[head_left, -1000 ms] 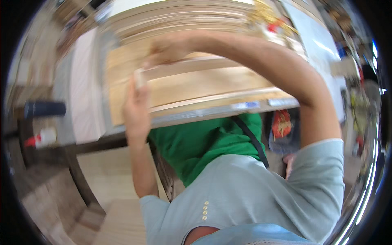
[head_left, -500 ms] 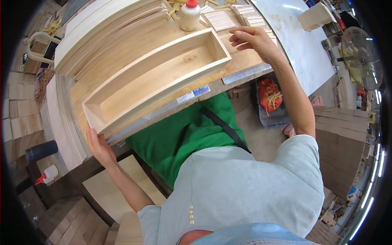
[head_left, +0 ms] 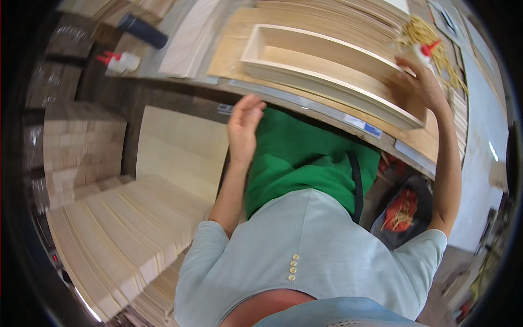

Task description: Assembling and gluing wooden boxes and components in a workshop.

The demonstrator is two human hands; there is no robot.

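Pale timber first, far out to the left of the box: a tall stack of short wooden blocks (head_left: 84, 147), squared up, presumably so it won't topple. Nearer the box, a white squeeze bottle with red tips (head_left: 124, 62) lies on its side beside a dark blue cylinder (head_left: 143, 31), parked clear of the middle. Then comes a bundle of long, thin, pale wooden strips (head_left: 188, 43), just left of the box, lined up lengthwise, likely for easy picking.

In front of the box's left end, here's the left hand (head_left: 245, 131): nothing in it, fingers loosely curled, off the edge. And there's the landmark itself, the long, open-topped, pale wooden box (head_left: 321, 49), lying lengthwise on the plywood-topped surface (head_left: 231, 43), mouth up, near the front edge, perhaps to keep its inside within reach.

Below the box's front, a blue-and-white printed label (head_left: 372, 128) is stuck along that edge; the print's too small to make out, and no brand is readable.

Now the box's right end: the right hand (head_left: 424, 82) is up there, fingers bent, right against a white bottle with a red nozzle (head_left: 422, 52). Gripping, or only touching? Blur and overlap: I can't tell. Behind the bottle, a heap of curly yellow strips (head_left: 417, 30).
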